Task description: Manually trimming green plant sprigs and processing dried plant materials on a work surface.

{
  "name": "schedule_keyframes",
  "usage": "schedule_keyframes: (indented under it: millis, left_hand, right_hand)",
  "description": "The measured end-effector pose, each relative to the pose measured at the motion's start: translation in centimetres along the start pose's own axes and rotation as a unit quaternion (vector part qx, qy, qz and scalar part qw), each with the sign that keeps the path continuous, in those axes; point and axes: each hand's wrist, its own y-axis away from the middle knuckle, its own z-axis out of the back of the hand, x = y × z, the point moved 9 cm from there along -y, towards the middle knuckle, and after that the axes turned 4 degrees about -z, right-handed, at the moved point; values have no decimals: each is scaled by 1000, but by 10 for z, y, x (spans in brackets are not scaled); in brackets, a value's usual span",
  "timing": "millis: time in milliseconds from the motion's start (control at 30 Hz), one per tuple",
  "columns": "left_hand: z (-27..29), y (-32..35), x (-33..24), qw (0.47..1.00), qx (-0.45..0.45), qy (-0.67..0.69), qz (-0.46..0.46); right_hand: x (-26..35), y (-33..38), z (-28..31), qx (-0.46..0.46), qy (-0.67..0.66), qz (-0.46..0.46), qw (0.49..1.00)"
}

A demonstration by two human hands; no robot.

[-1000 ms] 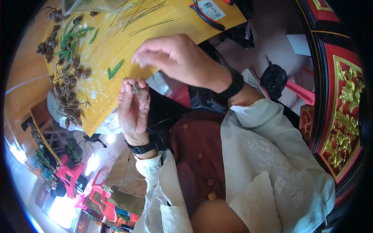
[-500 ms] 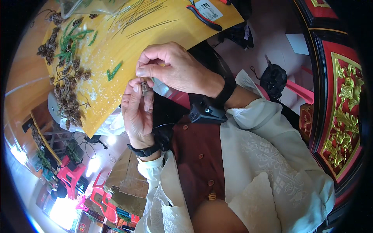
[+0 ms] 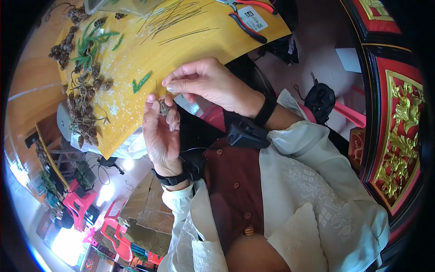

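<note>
My left hand (image 3: 162,136) holds a small brown pine cone (image 3: 164,109) between thumb and fingers, just off the near edge of the yellow tabletop. A thin dark wire (image 3: 157,86) stands up from the cone at my left fingertips. Beside it, my right hand (image 3: 217,86) is closed in a pinch on another thin strand of wire that runs down to the cone. On the table beyond my hands lies a short green artificial sprig (image 3: 142,82).
Many pine cones (image 3: 84,106) and green sprigs (image 3: 88,45) lie along the table's left side. Loose wires (image 3: 174,20) and red-black pliers (image 3: 247,27) by a white label card (image 3: 252,19) lie at the far side. A clear plastic container (image 3: 129,7) stands at the back.
My right fingertips have shifted rightward from above my left thumb, and two wire strands now show apart over the cone. The view has shifted slightly. My left hand keeps the cone.
</note>
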Motion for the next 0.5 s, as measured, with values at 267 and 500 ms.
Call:
schedule_keyframes:
  millis: [267, 500]
  left_hand:
    - [0, -1, 5, 1000, -25, -12, -4]
    - [-16, 0, 0, 976, -34, -213, -38]
  right_hand:
    - [-3, 3, -6, -5, -92, -24, 995]
    - [26, 7, 3, -74, 175, 138, 972]
